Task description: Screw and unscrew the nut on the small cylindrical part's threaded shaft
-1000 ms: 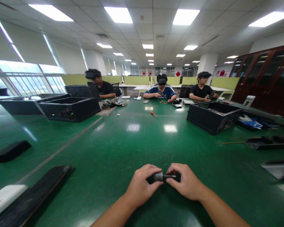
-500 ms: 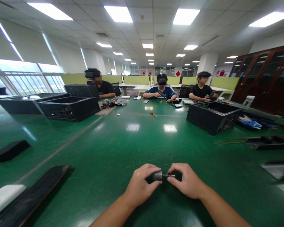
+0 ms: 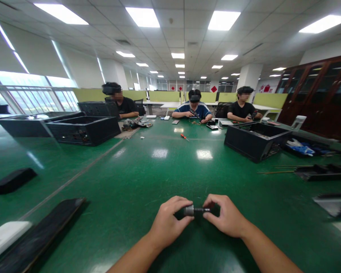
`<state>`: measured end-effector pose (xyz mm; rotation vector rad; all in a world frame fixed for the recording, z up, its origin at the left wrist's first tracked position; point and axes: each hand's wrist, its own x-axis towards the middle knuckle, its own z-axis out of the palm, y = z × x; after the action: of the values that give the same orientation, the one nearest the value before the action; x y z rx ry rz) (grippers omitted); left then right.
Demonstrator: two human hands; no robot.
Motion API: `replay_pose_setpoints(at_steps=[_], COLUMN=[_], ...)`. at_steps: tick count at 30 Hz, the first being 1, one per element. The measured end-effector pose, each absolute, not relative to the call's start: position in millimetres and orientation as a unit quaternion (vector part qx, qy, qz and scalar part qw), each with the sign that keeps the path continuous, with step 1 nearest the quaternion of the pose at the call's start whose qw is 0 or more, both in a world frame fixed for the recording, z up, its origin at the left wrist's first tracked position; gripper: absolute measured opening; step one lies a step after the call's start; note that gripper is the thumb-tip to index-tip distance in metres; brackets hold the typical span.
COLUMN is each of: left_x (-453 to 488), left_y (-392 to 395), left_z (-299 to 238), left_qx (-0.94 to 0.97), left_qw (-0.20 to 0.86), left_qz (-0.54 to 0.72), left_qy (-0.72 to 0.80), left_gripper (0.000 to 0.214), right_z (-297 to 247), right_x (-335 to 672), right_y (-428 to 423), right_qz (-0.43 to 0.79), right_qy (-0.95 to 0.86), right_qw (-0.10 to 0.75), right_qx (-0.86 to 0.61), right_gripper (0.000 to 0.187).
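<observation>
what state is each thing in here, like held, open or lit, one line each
cylindrical tool: held sideways
left hand: gripping its wide end
right hand: fingers about its thin end, contact unclear
orange screwdriver: lying on the green table
computer case at right: open-topped
ceiling lights: lit

The broad green tabletop (image 3: 159, 170) is smooth and glossy, mirroring light in bright patches. At six o'clock, the small grey cylinder with a thin dark shaft (image 3: 189, 210) looks like dull-sheened metal. At eight, the long black slab (image 3: 52, 229) looks matt and scuffed, the flat white block (image 3: 8, 236) like smooth plastic. Towards two-thirty, the tall red-brown cabinet (image 3: 287, 99) looks like polished wood with glass panes.
</observation>
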<state>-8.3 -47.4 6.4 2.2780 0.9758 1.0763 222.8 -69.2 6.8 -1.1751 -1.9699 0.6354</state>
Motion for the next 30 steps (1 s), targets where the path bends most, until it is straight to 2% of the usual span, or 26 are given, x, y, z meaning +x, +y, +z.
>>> replay_pose_setpoints(at_steps=[12,22,25,28,30], left_x=[-9.3,-11.2,-10.1,-8.9,-9.4], left_y=[-47.2,-44.0,-43.6,-37.9,-30.8], left_z=[8.4,4.1,5.2,0.4,-5.8], left_qx=[0.818,0.814,0.781,0.696,0.640], left_qw=[0.204,0.214,0.257,0.371,0.426], left_qz=[0.396,0.394,0.394,0.428,0.459], left_qy=[0.365,0.369,0.410,0.441,0.445], left_gripper=[0.032,0.030,0.030,0.027,0.032], right_z=[10.5,9.6,5.2,-4.8,-11.3], right_x=[230.3,236.6,245.6,255.8,259.9], right_y=[-65.3,-63.7,-56.5,-46.0,-40.5], right_qz=[0.260,0.269,0.311,0.400,0.436], right_qy=[-0.766,-0.768,-0.734,-0.653,-0.617], right_qw=[0.368,0.377,0.411,0.466,0.485], right_qx=[-0.458,-0.444,-0.442,-0.444,-0.441], right_gripper=[0.001,0.005,0.009,0.022,0.028])
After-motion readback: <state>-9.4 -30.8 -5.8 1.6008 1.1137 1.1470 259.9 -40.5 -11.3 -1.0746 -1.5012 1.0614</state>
